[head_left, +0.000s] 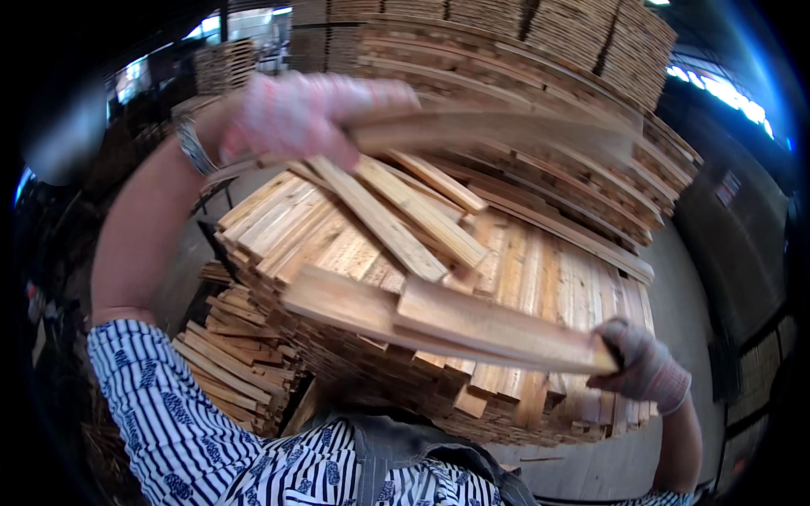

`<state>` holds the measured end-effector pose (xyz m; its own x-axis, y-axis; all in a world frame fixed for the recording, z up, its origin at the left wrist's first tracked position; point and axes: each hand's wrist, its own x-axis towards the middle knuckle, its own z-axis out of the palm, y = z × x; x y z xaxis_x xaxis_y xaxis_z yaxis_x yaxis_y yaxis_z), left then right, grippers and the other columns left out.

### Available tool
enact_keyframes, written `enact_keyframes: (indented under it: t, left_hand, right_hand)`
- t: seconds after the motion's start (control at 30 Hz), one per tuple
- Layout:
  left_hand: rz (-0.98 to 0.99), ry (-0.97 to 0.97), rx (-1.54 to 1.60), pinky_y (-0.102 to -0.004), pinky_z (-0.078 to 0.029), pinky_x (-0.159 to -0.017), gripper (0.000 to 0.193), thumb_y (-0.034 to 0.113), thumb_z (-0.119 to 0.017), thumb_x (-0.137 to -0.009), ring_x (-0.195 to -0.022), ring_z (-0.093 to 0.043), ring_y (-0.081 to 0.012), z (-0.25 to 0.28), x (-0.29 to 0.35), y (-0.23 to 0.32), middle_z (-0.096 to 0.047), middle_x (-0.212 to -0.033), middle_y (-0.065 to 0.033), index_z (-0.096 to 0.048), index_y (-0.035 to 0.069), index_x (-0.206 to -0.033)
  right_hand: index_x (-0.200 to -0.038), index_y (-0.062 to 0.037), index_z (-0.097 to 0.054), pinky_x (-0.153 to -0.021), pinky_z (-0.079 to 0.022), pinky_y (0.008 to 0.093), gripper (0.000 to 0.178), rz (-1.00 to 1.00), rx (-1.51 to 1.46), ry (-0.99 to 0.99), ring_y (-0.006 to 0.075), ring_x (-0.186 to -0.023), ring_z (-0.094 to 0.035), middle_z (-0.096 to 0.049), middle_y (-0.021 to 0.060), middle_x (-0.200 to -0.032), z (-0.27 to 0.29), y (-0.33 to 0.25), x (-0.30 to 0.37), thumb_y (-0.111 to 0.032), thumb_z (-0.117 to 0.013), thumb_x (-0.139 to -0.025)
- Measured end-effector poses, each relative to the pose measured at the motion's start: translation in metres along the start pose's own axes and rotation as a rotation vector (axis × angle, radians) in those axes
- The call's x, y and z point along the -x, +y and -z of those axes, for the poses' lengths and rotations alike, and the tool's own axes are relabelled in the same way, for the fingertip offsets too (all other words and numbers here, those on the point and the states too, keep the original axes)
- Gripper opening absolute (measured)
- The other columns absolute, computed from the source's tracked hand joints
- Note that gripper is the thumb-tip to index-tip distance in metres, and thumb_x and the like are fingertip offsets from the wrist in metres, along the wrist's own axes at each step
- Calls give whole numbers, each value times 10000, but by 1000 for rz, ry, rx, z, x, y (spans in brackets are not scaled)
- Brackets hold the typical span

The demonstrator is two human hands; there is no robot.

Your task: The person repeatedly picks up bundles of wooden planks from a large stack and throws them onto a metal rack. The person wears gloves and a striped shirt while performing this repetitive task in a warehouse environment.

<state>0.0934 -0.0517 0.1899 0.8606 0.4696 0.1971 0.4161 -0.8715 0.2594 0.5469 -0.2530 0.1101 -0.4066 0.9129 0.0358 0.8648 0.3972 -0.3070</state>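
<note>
My left hand (291, 118), in a pink and white knit glove, is raised at the upper left. Its fingers and thumb close round one end of a wooden board (506, 135), which is smeared by motion and stretches off to the right. At the lower right my right hand (643, 364), in a greyish patterned glove, grips the end of two overlapping planks (472, 325). These planks are held above the near edge of a wide stack of boards (540, 278). Several loose boards (380, 219) lie slantwise on top of that stack, below my left hand.
Behind the stack rises a tall pile of layered lumber (506, 76). Cut pieces of wood (228, 358) are heaped low on the left. Grey floor (692, 295) shows along the right side, and a dark panel (734, 202) stands beyond it.
</note>
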Motion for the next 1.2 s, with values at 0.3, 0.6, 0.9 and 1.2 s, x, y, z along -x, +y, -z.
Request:
enact_keyframes:
  t: [0.3, 0.6, 0.9, 1.2]
  left_hand:
    - [395, -425, -68, -455, -503, -1019, 794, 161, -748, -805, -1225, -573, -385, -144, 21, -22, -560, -1318, -228, -382, 61, -1502]
    - [411, -402, -102, -473, -504, -1007, 639, 147, -702, -844, -1241, -569, -383, -147, 15, -11, -555, -1343, -189, -465, 115, -1436]
    - [364, -413, -161, -472, -527, -973, 479, 142, -705, -872, -1142, -617, -368, -147, 19, -18, -614, -1188, -200, -512, 48, -1301]
    - [401, -335, 141, -466, -486, -1014, 618, 54, -689, -819, -1187, -557, -407, -141, 58, -24, -564, -1281, -213, -462, 44, -1394]
  right_hand:
    - [-1362, -115, -523, -953, -515, 450, 781, -52, 117, -200, 376, -1076, -612, -637, 166, -1139, -60, 25, 1, -323, -857, -687]
    - [-1378, -87, -516, -868, -527, 454, 775, 102, 99, -161, 401, -1016, -618, -625, 188, -1113, -64, 29, 6, -221, -862, -698]
    - [-1398, -86, -509, -961, -487, 460, 797, 28, 174, -18, 377, -1081, -581, -612, 163, -1194, -86, 13, -4, -242, -859, -700]
    - [-1431, -64, -538, -1040, -477, 378, 718, -205, 111, 404, 273, -1215, -596, -625, 126, -1302, -39, -68, 68, -109, -829, -776]
